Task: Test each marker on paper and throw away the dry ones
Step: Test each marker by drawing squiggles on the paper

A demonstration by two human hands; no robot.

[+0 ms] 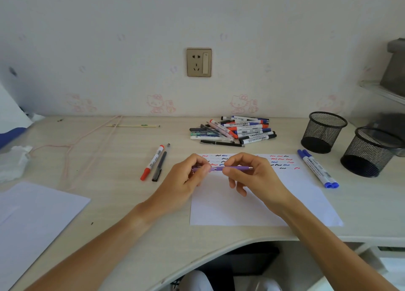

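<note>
A purple pen (234, 168) lies level between both hands, just above the white test paper (252, 203). My left hand (186, 181) pinches its left end, and my right hand (252, 174) grips the barrel. Red, blue and black squiggles run along the paper's top edge. A pile of several markers and pens (234, 131) sits behind the paper. To the left lie a red marker (152, 162) and a black pen (161, 164). Two blue markers (317, 169) lie right of the paper.
Two black mesh pen cups (324, 132) (370, 152) stand at the right. A second white sheet (32, 220) lies at front left, with crumpled tissue (13, 163) and a pink cord (72, 146) behind it. The desk's front edge curves inward by my lap.
</note>
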